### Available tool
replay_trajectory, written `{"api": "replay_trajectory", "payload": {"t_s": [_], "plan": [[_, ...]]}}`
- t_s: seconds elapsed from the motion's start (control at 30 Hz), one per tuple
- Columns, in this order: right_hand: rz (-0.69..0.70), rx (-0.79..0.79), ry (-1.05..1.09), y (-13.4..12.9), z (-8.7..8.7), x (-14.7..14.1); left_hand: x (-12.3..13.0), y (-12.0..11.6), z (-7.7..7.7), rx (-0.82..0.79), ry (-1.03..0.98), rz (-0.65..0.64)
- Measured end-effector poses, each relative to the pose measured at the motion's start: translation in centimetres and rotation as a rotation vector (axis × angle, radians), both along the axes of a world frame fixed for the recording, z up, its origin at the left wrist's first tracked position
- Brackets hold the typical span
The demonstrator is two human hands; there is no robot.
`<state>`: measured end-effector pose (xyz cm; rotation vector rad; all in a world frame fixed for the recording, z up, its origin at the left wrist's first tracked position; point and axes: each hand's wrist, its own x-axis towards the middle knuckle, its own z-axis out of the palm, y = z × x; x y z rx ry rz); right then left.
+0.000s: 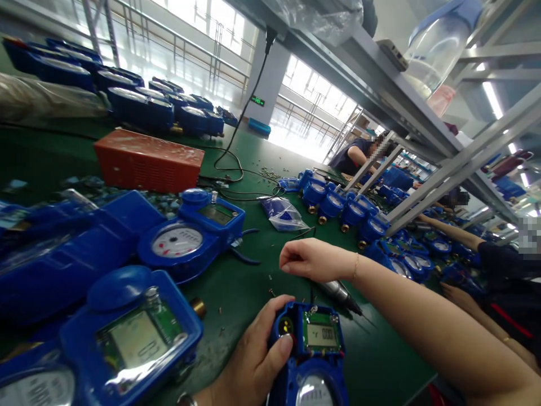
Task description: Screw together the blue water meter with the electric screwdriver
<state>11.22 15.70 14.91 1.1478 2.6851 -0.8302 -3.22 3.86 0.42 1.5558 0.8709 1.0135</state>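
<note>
At the bottom centre my left hand (264, 344) grips the upper left side of a blue meter (313, 361), thumb and fingers round its edge. The meter's small display and green circuit board face up, with a round dial below. Above it is my right hand (315, 259), its fingers curled together; what they hold, if anything, is hidden. Just under my right wrist an electric screwdriver (338, 293) lies on the green table (380, 327), its thin bit pointing to the lower right.
More blue meters (177, 242) fill the left side, near an orange-red box (147, 160) with cables. A plastic bag (284, 213), loose screws (270, 173) and a row of meters (332, 204) lie beyond. People work at the right; a metal shelf (406, 107) hangs overhead.
</note>
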Motion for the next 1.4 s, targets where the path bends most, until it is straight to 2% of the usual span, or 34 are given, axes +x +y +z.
{"api": "replay_trajectory", "payload": {"t_s": [0.07,0.17,0.27,0.33,0.43,0.57,0.77,0.97,1.1,1.3,1.4], "plan": [[-0.069,0.022,0.069,0.0,-0.3,0.5,0.1,0.0,-0.1,-0.005,0.0,0.005],[-0.141,0.008,0.157,-0.8,0.0,2.2,0.1,0.0,-0.3,-0.009,-0.013,0.009],[-0.142,-0.085,0.237,-3.4,0.6,4.7,0.2,0.1,-0.4,0.008,-0.015,-0.003],[-0.151,-0.147,0.284,-5.9,0.4,6.3,0.2,0.0,-0.5,0.022,-0.005,-0.009],[-0.279,-0.143,0.302,-9.9,-1.2,8.1,0.2,0.0,-0.6,0.046,0.002,-0.006],[-0.379,0.075,0.284,-13.0,-4.2,8.8,0.4,-0.1,-0.6,0.056,-0.01,0.005],[-0.376,0.144,0.379,-13.4,-6.2,8.1,0.4,-0.1,-0.5,0.065,-0.024,0.005],[-0.236,0.278,0.617,-13.5,-7.4,7.9,0.6,0.0,-0.2,0.141,-0.003,0.029],[-0.196,0.317,0.629,-13.5,-7.9,8.0,0.9,-0.1,0.2,0.145,-0.025,0.031],[-0.222,0.281,0.627,-13.4,-8.0,8.2,1.0,-0.2,0.4,0.097,-0.009,0.064],[-0.332,0.209,0.56,-13.8,-7.5,7.6,1.1,-0.8,0.1,0.103,0.016,0.08]]}}
